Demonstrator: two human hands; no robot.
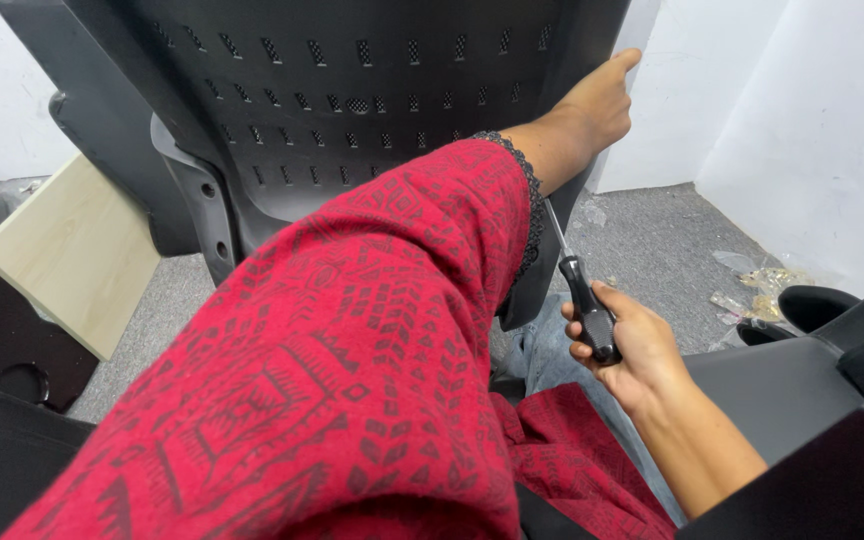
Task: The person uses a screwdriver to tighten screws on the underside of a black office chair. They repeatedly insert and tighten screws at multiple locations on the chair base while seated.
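Observation:
My left hand (600, 103) reaches across in a red patterned sleeve and grips the right edge of a black perforated chair back (352, 100). My right hand (624, 345) is closed around the black handle of a screwdriver (584, 303). Its metal shaft points up and left toward the lower edge of the chair back, and the tip is hidden behind my sleeve.
A light wooden board (77, 250) leans at the left on grey carpet (652, 240). Black chair parts (822, 360) lie at the right, with clear plastic wrappers (762, 285) on the floor near white walls (822, 130). Dark parts sit at the far left.

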